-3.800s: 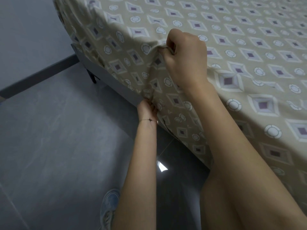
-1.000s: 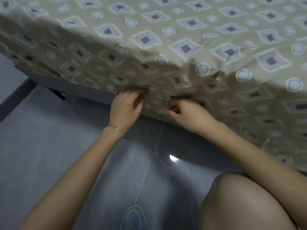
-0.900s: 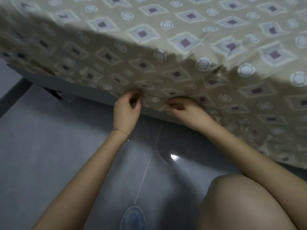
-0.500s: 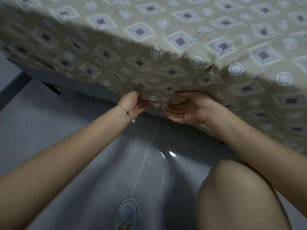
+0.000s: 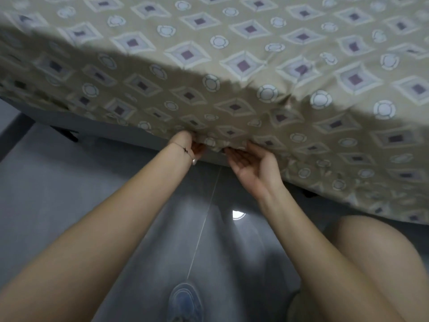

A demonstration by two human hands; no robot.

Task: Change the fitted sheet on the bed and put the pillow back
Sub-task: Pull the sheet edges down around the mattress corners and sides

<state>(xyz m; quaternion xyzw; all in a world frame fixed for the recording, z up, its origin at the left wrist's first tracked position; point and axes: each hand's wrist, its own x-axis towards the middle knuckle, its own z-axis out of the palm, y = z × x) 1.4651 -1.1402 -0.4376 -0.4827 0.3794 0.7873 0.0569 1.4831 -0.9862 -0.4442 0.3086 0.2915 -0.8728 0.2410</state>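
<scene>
1. The fitted sheet point(image 5: 243, 66), tan with a print of pale diamonds and rings, was seen stretched over the top of the bed point(image 5: 111, 130). It was drawn down over the near corner, where the cloth was gathered into small folds along the lower hem.
2. The left hand point(image 5: 189, 145) was held palm up at that gathered hem, against the cloth. Its fingers were hidden behind the folds, so it could not be told whether they were clamped on the hem or lay apart.
3. A thin bracelet point(image 5: 184, 150) with a small dark charm was worn on the left wrist.
4. The right hand point(image 5: 254, 166) was held just beside the left, also palm up. Its fingers point(image 5: 235, 156) were nearly straight, slightly apart and clamped on nothing, and their tips were laid against the underside of the hem.
5. The grey base of the bed was left showing below the sheet to the left of the hands, and a dark bed leg point(image 5: 68, 133) was seen beneath it.
6. The grey floor point(image 5: 58, 194) was crossed by a thin pale joint line, and a bright spot of reflected light point(image 5: 238, 214) was seen on it below the right wrist.
7. A shoe point(image 5: 184, 303) was seen at the lower edge between the forearms, and a bare knee point(image 5: 371, 263) at the lower right, close to the side of the bed.
</scene>
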